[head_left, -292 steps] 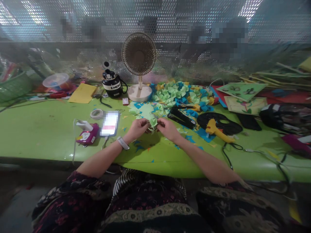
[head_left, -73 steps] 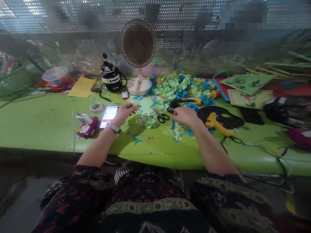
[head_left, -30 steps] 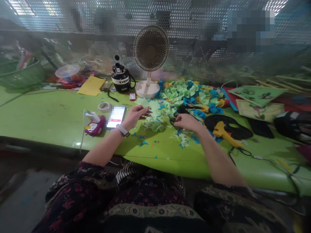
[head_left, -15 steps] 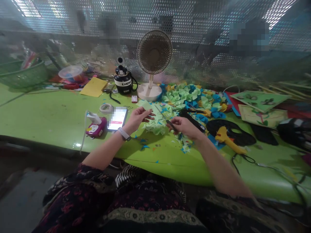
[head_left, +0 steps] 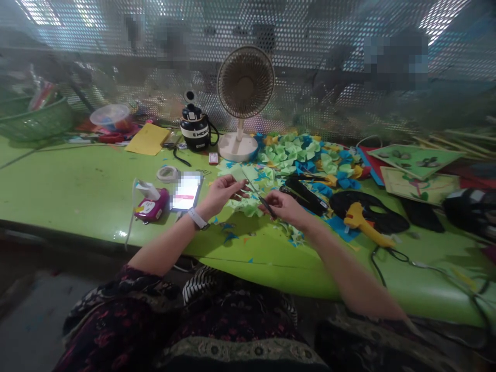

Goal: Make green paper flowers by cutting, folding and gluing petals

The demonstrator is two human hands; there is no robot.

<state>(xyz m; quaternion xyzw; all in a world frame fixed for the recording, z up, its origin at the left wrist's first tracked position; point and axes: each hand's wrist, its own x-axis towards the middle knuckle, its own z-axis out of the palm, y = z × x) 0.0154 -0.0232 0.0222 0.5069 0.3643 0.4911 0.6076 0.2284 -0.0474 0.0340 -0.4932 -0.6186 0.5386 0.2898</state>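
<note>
My left hand pinches a small light green paper square and holds it up over the green table. My right hand grips black-handled scissors, whose blades point up and left toward the paper. A little heap of folded light green paper pieces lies just beneath both hands. Blue and green paper snippets are scattered under my right wrist.
A lit phone and a pink charger lie left of my hands, with a tape roll behind. Farther back stand a desk fan and black jug. Folded paper pile, black stapler and yellow glue gun sit to the right.
My right hand picked the scissors up from the table and brought them to the left. My left hand lifted a green paper square off the pile toward the blades.
</note>
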